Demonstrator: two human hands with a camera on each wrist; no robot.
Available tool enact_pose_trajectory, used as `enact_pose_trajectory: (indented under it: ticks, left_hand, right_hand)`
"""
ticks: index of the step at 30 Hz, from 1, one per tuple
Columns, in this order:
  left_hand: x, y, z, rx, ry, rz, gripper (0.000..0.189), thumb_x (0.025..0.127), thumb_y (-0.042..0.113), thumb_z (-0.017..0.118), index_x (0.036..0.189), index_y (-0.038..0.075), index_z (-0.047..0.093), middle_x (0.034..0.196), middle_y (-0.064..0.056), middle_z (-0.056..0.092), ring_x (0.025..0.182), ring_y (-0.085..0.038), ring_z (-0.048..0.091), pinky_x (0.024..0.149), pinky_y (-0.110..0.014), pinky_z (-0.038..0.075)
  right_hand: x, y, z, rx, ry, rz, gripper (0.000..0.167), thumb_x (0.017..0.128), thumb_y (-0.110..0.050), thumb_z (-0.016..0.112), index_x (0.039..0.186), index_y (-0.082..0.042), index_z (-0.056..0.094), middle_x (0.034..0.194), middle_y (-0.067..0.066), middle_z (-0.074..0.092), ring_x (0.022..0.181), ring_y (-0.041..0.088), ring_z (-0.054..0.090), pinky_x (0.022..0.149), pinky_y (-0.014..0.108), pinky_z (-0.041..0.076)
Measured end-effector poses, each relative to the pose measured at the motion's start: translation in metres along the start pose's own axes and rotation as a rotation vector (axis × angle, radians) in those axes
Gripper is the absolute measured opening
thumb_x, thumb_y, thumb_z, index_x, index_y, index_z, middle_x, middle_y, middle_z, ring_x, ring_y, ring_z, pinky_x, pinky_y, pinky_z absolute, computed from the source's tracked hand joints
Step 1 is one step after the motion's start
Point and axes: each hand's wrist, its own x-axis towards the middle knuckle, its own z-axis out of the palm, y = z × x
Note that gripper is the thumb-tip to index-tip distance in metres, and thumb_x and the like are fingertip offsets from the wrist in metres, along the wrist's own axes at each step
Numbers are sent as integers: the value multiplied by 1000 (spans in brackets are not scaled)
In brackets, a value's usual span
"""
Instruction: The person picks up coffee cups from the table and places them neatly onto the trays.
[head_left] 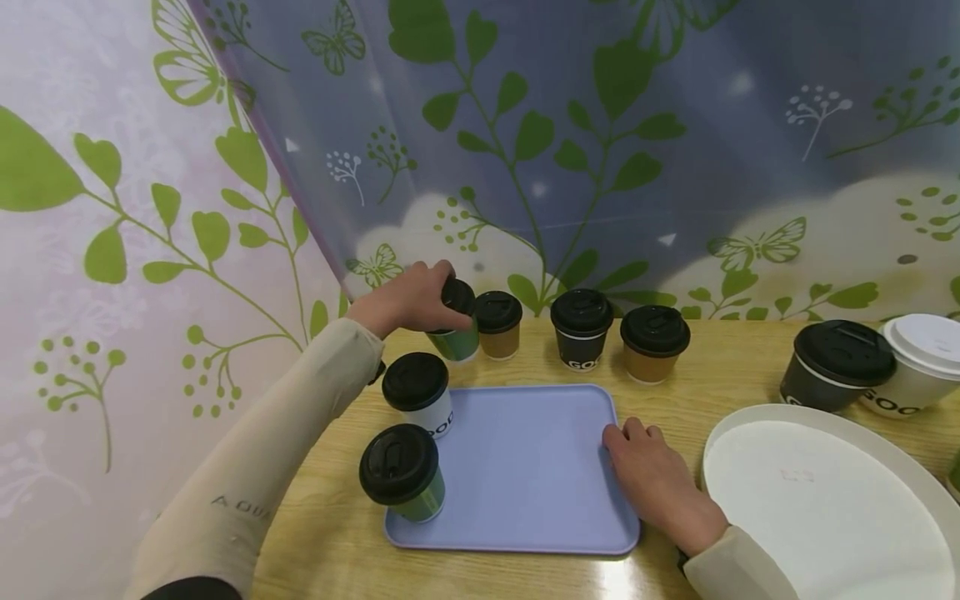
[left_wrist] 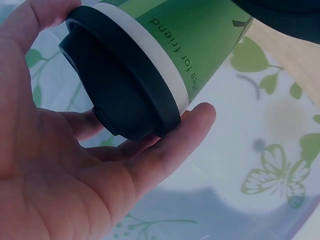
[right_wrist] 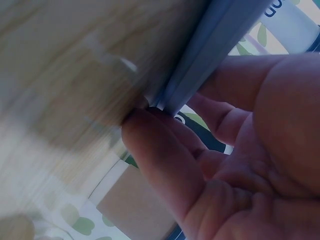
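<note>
My left hand [head_left: 420,298] grips a green paper cup [head_left: 456,343] by its black lid [left_wrist: 112,75], at the back left of the table. In the left wrist view, the thumb and fingers lie round the lid's rim. My right hand [head_left: 654,482] holds the right edge of a lavender tray [head_left: 532,467], with its fingertips at the rim in the right wrist view. On the tray's left side stand a white cup with a black lid [head_left: 417,385] and, nearer me, another green cup [head_left: 420,500] with a black lid.
Behind the tray stand a brown cup [head_left: 499,340], a black cup [head_left: 581,343] and another brown cup [head_left: 651,360]. To the right are a round white tray [head_left: 825,500], a wide black cup [head_left: 828,375] and a white-lidded cup [head_left: 911,392]. A patterned curtain [head_left: 525,167] hangs behind the table.
</note>
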Motion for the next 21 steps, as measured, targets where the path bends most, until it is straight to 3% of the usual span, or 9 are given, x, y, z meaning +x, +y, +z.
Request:
enact_pose_trajectory:
  ticks: [5,21]
  left_hand:
    - [-4,12,-4,30,-18,-2,91,93,53,69,160,7,28,148,-26,41,132,-39,48,105,-54,43]
    - [-17,42,-2,84,-44,54,93,91,56,69,161,12,28,149,-24,42,123,-37,55,101,-51,46]
  right_hand:
    - [1,-1,0,2,-6,-2,14,100,-5,62,114,-2,62,99,17,55,78,29,50,57,41,48]
    - [0,1,0,4,-13,-3,16,100,-5,63,116,-2,62,101,17,56,79,29,51,58,41,48]
